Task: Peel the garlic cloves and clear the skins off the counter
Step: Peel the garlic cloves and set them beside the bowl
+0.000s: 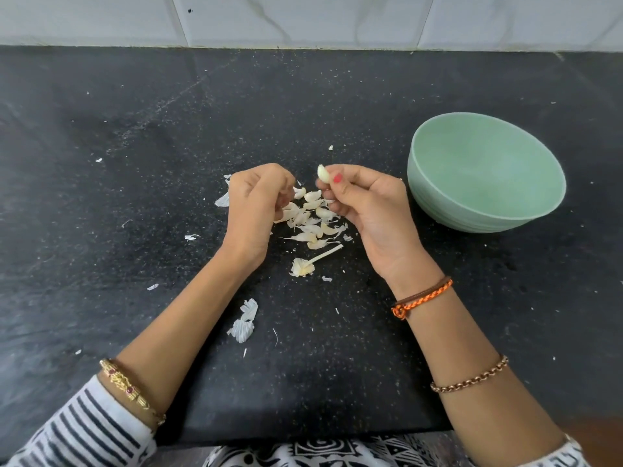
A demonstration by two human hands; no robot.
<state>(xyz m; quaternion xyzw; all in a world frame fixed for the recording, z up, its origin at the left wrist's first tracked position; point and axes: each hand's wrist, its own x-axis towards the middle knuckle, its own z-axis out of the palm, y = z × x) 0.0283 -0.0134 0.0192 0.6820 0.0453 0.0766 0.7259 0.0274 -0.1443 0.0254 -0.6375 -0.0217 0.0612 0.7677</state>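
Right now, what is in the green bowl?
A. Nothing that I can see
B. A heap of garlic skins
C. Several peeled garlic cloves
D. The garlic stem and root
A: the green bowl shows only its bare inside, while the loose cloves lie on the counter between the hands, the stem lies on the counter too, and one clove is pinched in the right hand.

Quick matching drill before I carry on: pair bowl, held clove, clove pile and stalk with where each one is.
Things:
1. green bowl
2. held clove
3. clove pile
4. garlic stalk

Places:
a. between the two hands, on the counter
b. pinched in the right hand
c. right of the right hand
d. nearest the person, below the pile

Pairs: 1-c, 2-b, 3-a, 4-d
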